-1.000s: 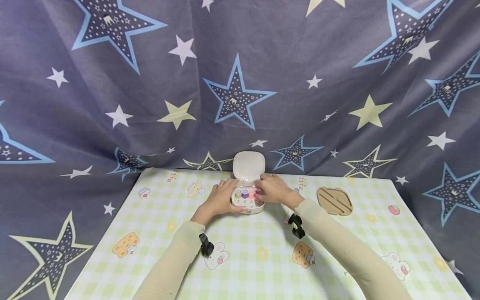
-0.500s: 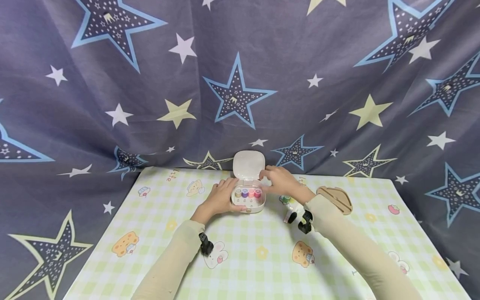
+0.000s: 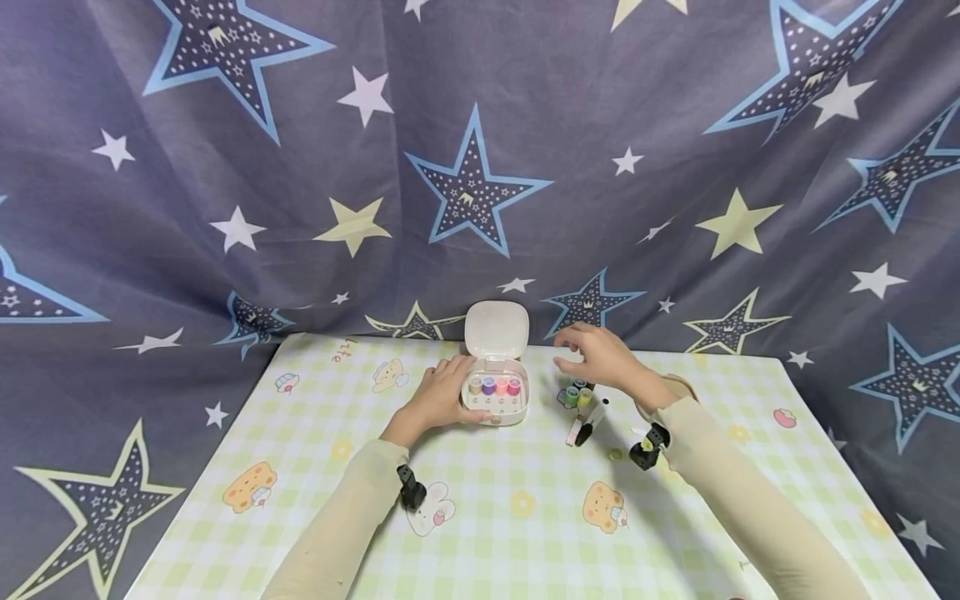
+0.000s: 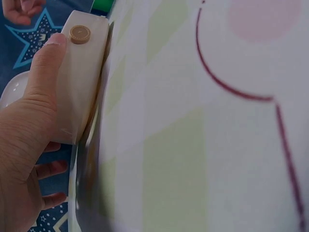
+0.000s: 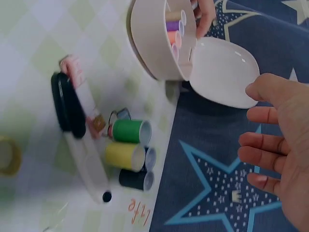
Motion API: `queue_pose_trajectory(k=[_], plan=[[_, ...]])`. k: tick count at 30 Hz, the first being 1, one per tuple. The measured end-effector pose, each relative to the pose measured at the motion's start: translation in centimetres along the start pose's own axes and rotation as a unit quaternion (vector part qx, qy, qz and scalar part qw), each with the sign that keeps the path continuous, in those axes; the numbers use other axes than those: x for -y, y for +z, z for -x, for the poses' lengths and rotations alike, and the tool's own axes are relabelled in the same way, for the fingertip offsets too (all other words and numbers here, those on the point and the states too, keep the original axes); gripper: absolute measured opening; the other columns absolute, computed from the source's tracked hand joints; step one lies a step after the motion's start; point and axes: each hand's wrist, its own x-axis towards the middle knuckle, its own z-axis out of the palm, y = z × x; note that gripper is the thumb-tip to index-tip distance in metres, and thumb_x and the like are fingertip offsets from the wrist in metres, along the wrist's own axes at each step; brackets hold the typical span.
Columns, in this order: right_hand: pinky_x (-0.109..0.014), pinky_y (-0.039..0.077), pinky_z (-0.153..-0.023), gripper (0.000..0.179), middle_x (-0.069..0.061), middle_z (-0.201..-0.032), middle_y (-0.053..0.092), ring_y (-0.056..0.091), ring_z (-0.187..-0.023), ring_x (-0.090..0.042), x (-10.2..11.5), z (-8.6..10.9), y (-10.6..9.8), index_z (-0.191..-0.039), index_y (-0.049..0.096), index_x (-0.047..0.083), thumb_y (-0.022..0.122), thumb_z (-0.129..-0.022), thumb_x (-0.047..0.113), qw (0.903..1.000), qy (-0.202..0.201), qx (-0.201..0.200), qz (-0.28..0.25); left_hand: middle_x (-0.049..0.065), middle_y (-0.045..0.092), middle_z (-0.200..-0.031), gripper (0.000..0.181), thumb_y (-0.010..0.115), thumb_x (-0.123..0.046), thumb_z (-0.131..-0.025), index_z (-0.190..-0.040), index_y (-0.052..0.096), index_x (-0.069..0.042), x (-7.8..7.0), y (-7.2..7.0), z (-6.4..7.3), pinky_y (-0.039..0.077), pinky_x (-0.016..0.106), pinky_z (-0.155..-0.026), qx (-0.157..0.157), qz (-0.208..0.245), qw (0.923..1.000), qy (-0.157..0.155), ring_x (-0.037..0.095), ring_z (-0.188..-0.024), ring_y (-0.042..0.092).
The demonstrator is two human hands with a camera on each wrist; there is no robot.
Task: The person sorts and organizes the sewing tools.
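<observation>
A white sewing box (image 3: 504, 417) stands with its lid (image 3: 497, 329) raised at the back of the table. Inside, spools of thread (image 3: 502, 387) in beige, purple, coral and pink line up in a row. My left hand (image 3: 437, 397) holds the box by its left side, the thumb on the front wall beside a tan button (image 4: 80, 34). To the right of the box, my right hand (image 3: 603, 358) hovers with fingers loosely bent and nothing in them. Below it lie a green spool (image 5: 131, 131), a yellow spool (image 5: 124, 155) and dark spools (image 5: 136, 179).
Near the loose spools lie a slim black-and-white tool (image 5: 87, 166) and a pink printed strip (image 5: 79, 82). A yellow ring-shaped item (image 5: 7, 155) sits farther off. A brown tray (image 3: 681, 386) is partly covered by the right forearm. A starry curtain (image 3: 337, 125) hangs behind the table.
My right hand has left the pink spool at the right end of the row and moved right, uncovering the loose spools and the black-and-white tool. My left hand keeps its hold.
</observation>
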Motion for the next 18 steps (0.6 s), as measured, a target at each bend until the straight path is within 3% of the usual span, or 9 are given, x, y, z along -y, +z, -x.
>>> queue_pose_trajectory(k=[9,18], plan=[[-0.034,0.045,-0.062,0.022,-0.013,-0.096,0.068,0.058,-0.071,-0.017,-1.9,1.8,-0.4,-0.111,0.072,0.010,0.071,-0.091,0.019,0.9996,0.019,-0.001,0.023,0.010,0.048,-0.149,0.113,0.084,-0.068,-0.069,-0.155,0.036,-0.013,-0.2,-0.2,0.2,0.045,0.052,-0.099,-0.002,0.000,1.0000,0.001,0.031,-0.127,0.050],[-0.039,0.050,-0.063,0.022,-0.012,-0.091,0.067,0.061,-0.071,-0.020,-3.7,3.5,0.4,-0.107,0.071,0.007,0.075,-0.086,0.010,0.9985,0.000,0.010,0.054,0.010,0.049,-0.148,0.114,0.084,-0.068,-0.068,-0.155,0.037,-0.012,-0.3,-0.2,0.1,0.045,0.052,-0.099,-0.006,0.002,1.0000,0.002,0.031,-0.126,0.050]])
